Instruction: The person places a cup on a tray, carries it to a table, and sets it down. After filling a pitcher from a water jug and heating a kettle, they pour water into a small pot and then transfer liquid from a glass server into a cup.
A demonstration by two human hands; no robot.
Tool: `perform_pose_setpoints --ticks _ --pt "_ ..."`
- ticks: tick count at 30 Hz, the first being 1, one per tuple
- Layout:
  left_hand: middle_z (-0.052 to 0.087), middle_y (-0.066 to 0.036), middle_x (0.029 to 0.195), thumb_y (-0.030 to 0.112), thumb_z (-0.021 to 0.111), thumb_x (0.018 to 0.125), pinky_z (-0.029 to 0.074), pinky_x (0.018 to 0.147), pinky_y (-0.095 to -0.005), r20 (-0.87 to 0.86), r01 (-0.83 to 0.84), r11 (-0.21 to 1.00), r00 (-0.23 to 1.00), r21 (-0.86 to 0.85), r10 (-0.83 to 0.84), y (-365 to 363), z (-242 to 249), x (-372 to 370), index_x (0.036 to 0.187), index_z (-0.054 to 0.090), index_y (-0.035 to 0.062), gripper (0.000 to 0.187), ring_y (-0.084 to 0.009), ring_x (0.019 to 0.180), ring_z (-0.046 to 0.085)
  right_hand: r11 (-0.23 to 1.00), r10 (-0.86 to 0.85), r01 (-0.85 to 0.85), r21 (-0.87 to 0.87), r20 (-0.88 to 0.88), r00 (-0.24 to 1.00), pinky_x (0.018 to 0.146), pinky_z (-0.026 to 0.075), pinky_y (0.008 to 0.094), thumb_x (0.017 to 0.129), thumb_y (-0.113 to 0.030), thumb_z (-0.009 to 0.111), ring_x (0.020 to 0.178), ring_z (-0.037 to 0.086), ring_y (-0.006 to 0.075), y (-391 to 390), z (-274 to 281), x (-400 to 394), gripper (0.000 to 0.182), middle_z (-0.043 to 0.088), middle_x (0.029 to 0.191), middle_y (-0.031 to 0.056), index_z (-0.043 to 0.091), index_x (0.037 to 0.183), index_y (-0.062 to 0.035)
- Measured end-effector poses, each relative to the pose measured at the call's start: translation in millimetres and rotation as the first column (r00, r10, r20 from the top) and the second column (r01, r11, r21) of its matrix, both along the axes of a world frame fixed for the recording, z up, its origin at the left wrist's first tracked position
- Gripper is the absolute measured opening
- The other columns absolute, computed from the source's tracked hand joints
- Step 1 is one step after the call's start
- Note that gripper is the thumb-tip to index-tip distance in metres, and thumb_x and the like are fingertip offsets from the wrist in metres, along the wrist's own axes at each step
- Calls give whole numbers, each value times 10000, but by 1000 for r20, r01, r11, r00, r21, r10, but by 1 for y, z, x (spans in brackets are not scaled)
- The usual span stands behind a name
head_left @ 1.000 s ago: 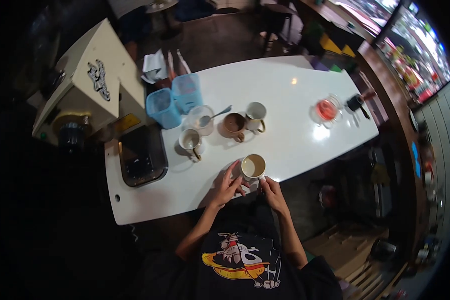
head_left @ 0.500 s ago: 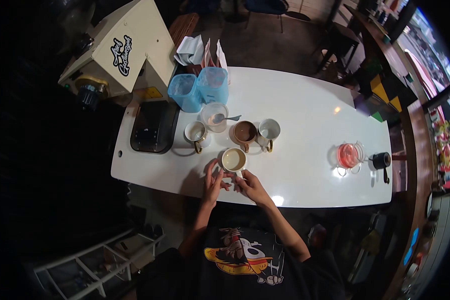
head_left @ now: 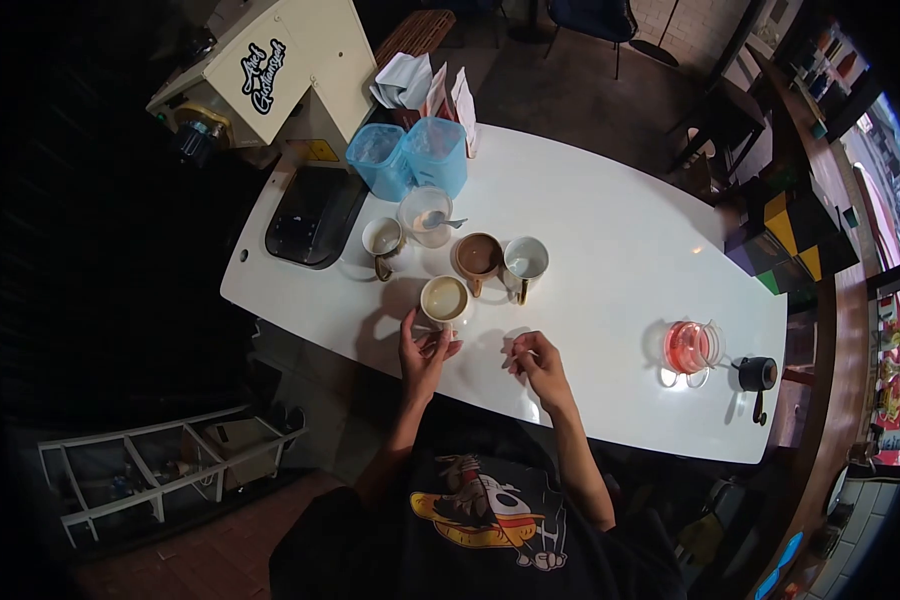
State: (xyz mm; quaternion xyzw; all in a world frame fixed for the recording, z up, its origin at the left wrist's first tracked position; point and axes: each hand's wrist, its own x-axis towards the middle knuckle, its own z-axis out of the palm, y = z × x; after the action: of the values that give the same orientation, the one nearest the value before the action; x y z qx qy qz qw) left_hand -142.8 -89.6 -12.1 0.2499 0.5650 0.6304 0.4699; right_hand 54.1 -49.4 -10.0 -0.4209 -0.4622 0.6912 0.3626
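A cream mug [head_left: 444, 298] with pale liquid in it stands upright near the table's front edge. Against its near side and handle area, my left hand [head_left: 426, 358] has its fingers curved, gripping the mug low down. To the right, apart from the mug, my right hand [head_left: 540, 368] hovers over the white table with loosely bent fingers and nothing visible in them. Behind the cream mug are a brown mug [head_left: 478, 256], a white mug [head_left: 526, 260] with a gold handle, and another white mug [head_left: 382, 238] at the left.
A clear tub [head_left: 430, 215] with a spoon sits behind the mugs, near two blue containers [head_left: 437, 160]. A cream machine [head_left: 280, 75] stands at the left. On the right are a glass server [head_left: 690, 347] with red liquid and a black-handled device [head_left: 757, 374]. The white table [head_left: 600, 290] has curved edges.
My right hand has let go of the cream mug's handle and drawn away to the right. My left hand has closed in on the mug. The whole view has turned slightly.
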Motion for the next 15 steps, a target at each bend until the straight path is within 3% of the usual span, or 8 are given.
perform_pose_setpoints --ticks 4,5,15 --pt "604 -209 978 58 605 866 568 751 -355 28 -53 998 998 -22 53 6 5 -2 1317 230 66 586 -224 817 645 993 -106 104 48 29 994 579 433 245 928 -103 486 668 551 123 13 9 7 205 539 930 97 453 1101 2" --pt "606 -208 969 60 603 868 567 747 -359 18 -64 998 998 -15 64 8 3 -3 1297 252 60 554 -226 804 647 993 -97 92 80 67 993 583 435 247 933 -119 487 676 556 130 16 8 7 298 499 965 90 404 1197 -9" --pt "601 -205 945 59 595 872 568 747 -349 -25 -107 994 994 -10 106 22 9 -6 1294 262 48 538 -223 780 650 992 -20 15 124 42 999 521 427 222 938 -131 484 632 555 109 33 6 -11 386 478 934 72 356 1284 -17"
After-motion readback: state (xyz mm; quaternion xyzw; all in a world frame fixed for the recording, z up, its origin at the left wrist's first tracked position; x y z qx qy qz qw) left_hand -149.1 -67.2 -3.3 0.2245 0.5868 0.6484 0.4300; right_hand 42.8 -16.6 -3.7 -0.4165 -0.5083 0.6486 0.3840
